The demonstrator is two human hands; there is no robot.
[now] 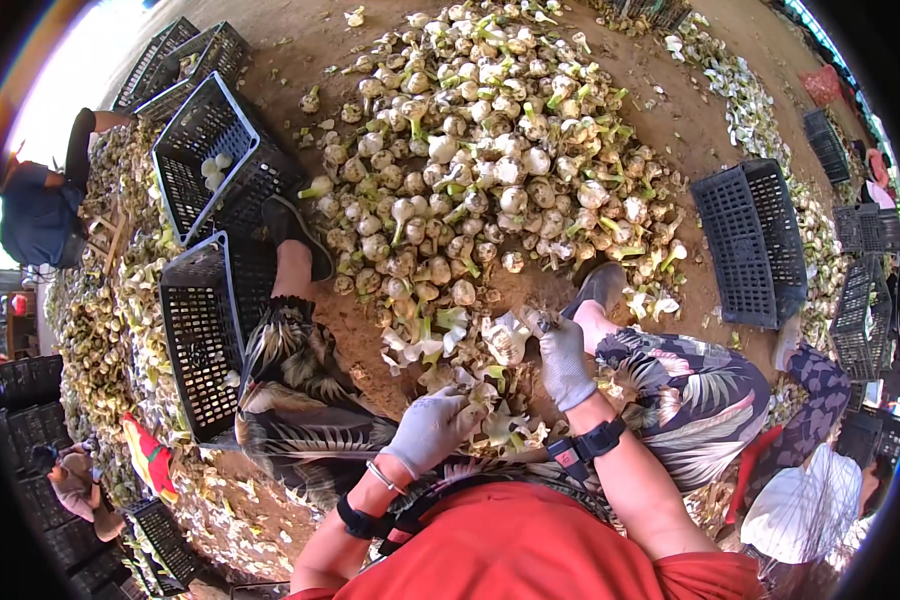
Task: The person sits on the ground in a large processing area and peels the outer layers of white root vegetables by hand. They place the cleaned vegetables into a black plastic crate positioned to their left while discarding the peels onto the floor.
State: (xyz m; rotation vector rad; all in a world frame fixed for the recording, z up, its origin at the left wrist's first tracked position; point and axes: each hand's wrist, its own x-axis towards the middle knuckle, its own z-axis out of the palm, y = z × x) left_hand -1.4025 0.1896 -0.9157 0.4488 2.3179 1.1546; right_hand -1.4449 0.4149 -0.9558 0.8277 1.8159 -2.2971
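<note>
My left hand [433,429], in a pale knit glove, is curled at my lap with papery garlic skin [483,397] at its fingers. Across from it, my right hand [566,361] wears a matching glove with dirt-darkened fingertips. Its fingers are bent in, and whether something is inside them is hidden. Just beside those fingertips is a whitish garlic bulb [505,337] with loose skin; I cannot tell if they grip it. Peeled leaves and skins [427,349] lie between my feet. Beyond them spreads a large heap of garlic bulbs [487,150], many soiled, with short green stems.
At left, a black plastic crate [206,161] holds a few white bulbs, with another crate [202,337] nearer my leg. Black crates [750,244] stand at right. One person [41,202] is at left, another [802,510] at lower right. Garlic waste [139,322] covers the left ground.
</note>
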